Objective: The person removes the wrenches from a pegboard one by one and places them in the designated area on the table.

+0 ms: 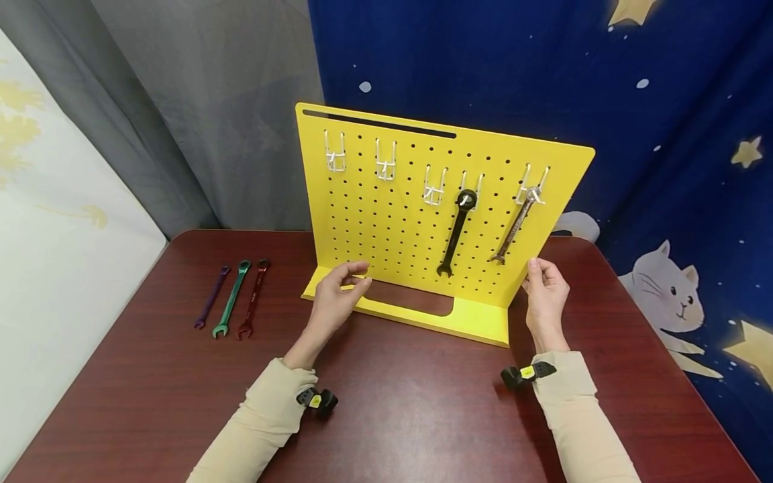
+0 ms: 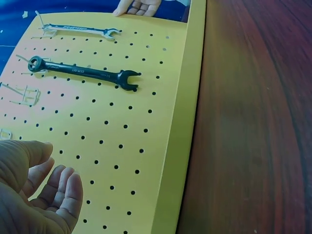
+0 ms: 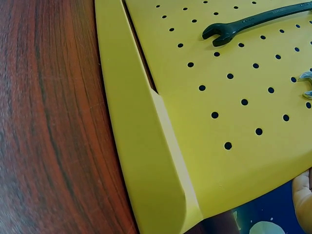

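Note:
A yellow pegboard (image 1: 386,228) stands upright on its flat base, tilted slightly back. My right hand (image 1: 546,295) grips its right edge near the bottom; part of the fingers is hidden in the head view. My left hand (image 1: 338,298) is in front of the board's lower left, fingers loosely bent, holding nothing. A black wrench (image 1: 457,235) and a silver wrench (image 1: 513,228) hang from white hooks on the board's right half. In the left wrist view both wrenches, the black one (image 2: 80,70) and the silver one (image 2: 80,30), show their open ends toward the base.
Left of the board, a purple wrench (image 1: 213,297), a green wrench (image 1: 232,299) and a red wrench (image 1: 253,299) lie side by side on the dark red table (image 1: 398,409). White hooks (image 1: 385,161) on the board's left and middle hold nothing. Curtains (image 1: 483,60) hang behind.

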{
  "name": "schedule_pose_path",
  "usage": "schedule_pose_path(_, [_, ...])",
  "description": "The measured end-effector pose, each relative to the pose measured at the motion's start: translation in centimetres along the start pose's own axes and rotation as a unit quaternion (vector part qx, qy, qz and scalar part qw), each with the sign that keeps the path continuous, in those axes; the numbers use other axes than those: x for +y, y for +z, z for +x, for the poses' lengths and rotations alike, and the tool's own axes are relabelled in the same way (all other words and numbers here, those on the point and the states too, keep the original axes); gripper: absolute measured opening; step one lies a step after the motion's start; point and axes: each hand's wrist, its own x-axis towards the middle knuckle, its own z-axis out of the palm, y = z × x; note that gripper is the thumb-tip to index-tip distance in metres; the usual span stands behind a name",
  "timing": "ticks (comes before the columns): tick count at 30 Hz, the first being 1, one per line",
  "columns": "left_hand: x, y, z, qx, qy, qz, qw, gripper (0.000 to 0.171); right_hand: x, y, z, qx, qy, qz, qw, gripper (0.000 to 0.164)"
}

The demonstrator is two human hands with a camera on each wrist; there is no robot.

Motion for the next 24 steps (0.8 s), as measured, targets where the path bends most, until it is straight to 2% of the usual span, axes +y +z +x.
schedule_pose_path(11, [0.6, 1.3, 0.5, -0.011, 0.013, -0.012, 0.9998, 0.030, 0.0, -0.1, -0.1, -0.003, 0.000, -0.001, 1.000, 0.011])
schedule_pose_path(18, [-2.1, 2.7, 1.9, -0.007, 0.024, -0.032, 0.9992, 0.031, 0.0, -0.1, -0.1, -0.005, 0.003, -0.002, 1.000, 0.012])
schedule_pose_path(24, [-2.5, 3.2, 2.2, -0.017, 0.035, -0.047, 0.9981, 0.031, 0.0, -0.1, -0.1, -0.006, -0.005, -0.001, 1.000, 0.011])
